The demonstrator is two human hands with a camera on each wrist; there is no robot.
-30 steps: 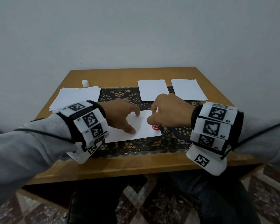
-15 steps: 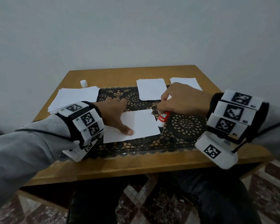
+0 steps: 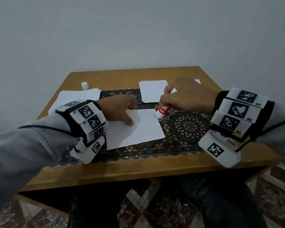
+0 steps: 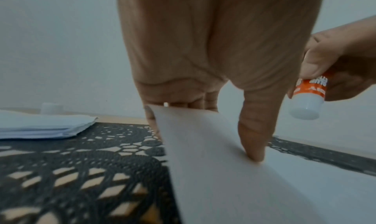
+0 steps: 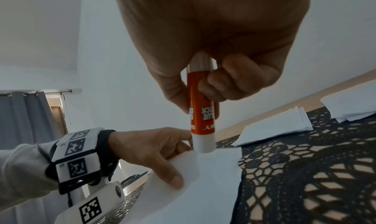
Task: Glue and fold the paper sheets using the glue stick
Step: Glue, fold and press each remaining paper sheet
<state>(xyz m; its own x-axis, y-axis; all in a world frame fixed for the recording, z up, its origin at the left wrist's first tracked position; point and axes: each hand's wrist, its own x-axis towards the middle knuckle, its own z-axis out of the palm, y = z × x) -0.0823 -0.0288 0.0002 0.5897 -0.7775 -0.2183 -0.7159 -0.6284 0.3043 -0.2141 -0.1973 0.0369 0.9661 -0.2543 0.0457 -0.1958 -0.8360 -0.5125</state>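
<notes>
You are partway through the job, by the look of the table [image 3: 115, 168]. Two piles of smaller white sheets, likely finished folds [image 3: 153, 91], lie at the far right, one mostly hidden behind your right hand [image 3: 187, 96]. A stack of plain sheets [image 3: 76, 97] waits at the far left, with the white cap [image 3: 85, 85] beside it. The sheet in work [image 3: 138, 129] lies flat and unfolded on the black lace mat [image 3: 187, 127], so gluing it and folding it remain, then the stack.

Your right hand curls round the glue stick [image 3: 163, 110], tip down at the sheet's far right corner; whether it touches the paper I cannot tell. Your left hand [image 3: 118, 111] spreads flat, thumb [image 4: 252, 140] pressing the sheet and fingers at its far left edge.
</notes>
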